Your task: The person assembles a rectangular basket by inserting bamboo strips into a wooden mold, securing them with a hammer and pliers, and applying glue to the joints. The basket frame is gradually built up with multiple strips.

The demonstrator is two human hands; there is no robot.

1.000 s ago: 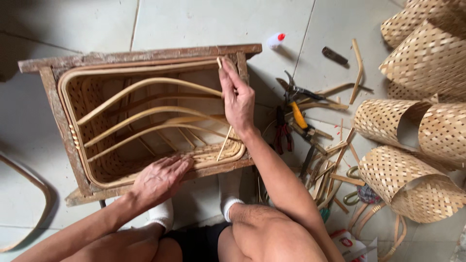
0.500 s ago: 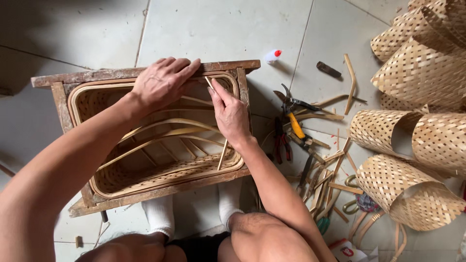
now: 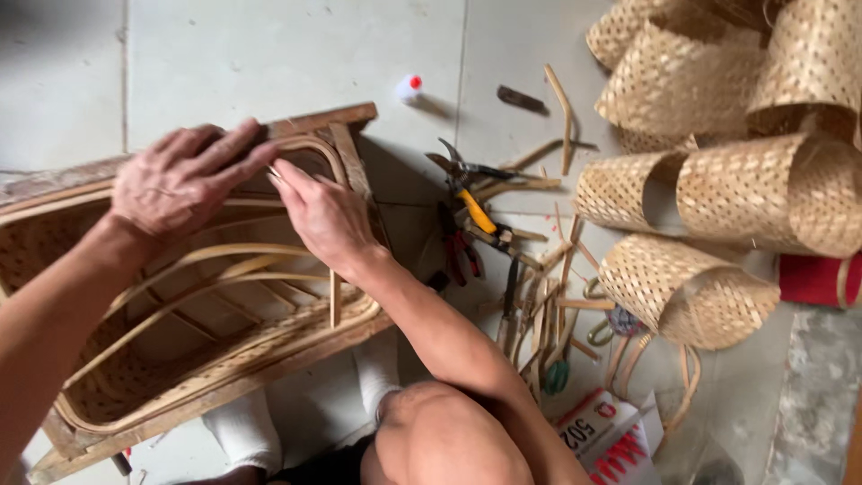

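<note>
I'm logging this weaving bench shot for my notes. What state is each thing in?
Left hand: flat on the frame's far rim, fingers spread.
Right hand: pinching a thin bamboo strip that stands upright inside.
Wooden frame: open-topped, with a half-woven basket inside.
Pliers: lying loose on the floor.
Woven bamboo sheets: curled into rolls, piled up.
Small bottle: capped, on its side.

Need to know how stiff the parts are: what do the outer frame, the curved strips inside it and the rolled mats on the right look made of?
Frame: rough, unfinished wood, worn and grey-brown.
Curved strips: pale split bamboo or rattan, smooth and bare, bent in arcs.
Rolled mats: thin woven bamboo-like strips in an open lattice, tan and unpainted.
</note>
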